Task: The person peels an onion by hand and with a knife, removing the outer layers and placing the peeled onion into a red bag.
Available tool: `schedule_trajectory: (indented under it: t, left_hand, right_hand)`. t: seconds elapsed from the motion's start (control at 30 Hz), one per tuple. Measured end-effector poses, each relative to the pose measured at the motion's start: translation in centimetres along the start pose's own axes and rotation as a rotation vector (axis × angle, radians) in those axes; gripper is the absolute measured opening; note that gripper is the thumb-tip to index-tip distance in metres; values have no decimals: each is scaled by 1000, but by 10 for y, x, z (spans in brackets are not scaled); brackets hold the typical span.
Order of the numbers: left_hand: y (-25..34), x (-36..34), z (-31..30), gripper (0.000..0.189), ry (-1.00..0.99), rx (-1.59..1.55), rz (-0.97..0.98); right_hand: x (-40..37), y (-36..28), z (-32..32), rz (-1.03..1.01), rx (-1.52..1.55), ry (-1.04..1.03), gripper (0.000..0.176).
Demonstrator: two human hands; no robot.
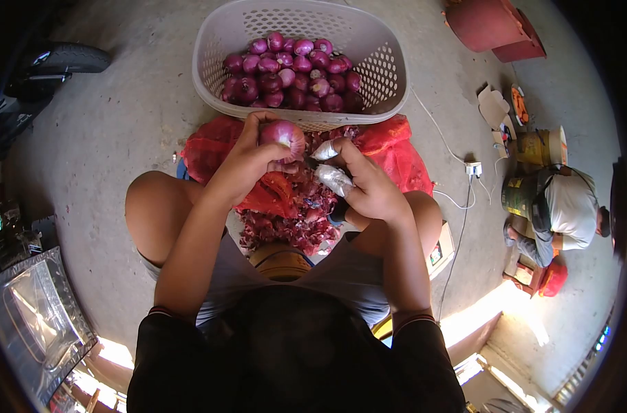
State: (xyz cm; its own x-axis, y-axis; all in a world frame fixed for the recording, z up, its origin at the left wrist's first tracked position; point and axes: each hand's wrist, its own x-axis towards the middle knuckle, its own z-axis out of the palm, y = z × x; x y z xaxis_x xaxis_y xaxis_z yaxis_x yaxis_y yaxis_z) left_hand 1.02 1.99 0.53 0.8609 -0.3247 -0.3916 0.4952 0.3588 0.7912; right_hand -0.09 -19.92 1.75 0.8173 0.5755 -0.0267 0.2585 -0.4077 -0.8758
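Observation:
My left hand [241,162] is closed around a red onion [286,138], held up just below the basket's near rim. Close by on the right, my right hand [375,186] has silvery wrapping on its thumb and forefinger. Those two fingers pinch toward each other, and something small and dark shows at their tips, too small to name. Beneath both hands lies a heap of onion skins [306,220], partly over red mesh sacking [396,162]. Whole peeled-looking red onions [300,76] fill the bottom of a grey plastic basket [214,41] in front of me.
Between my legs is a yellowish bucket [280,261]. To the right, a power strip [473,168] and cables lie on the concrete floor. Another person [568,206] sits bent over near buckets [534,146]. A motorcycle wheel [69,58] stands at the far left.

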Motion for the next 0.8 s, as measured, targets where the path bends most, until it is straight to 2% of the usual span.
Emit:
schedule_trajectory:
  t: [0.2, 0.3, 0.4, 0.5, 0.6, 0.8]
  left_hand:
    - [1, -1, 4, 45, -52, 153, 84]
    - [-5, 1, 3, 46, -75, 129, 185]
    - [-3, 0, 5, 46, -67, 84, 183]
    - [-7, 2, 3, 43, -49, 150, 284]
    - [-4, 2, 4, 39, -7, 208, 276]
    - [-3, 4, -1, 41, -14, 94, 198]
  right_hand:
    - [0, 5, 2, 58, 125, 8, 45]
    - [2, 9, 5, 15, 112, 27, 44]
    - [2, 6, 6, 55, 132, 36, 43]
    - [4, 0, 6, 59, 148, 50, 42]
    - [4, 4, 5, 44, 96, 54, 39]
    - [4, 1, 4, 111, 189, 15, 34]
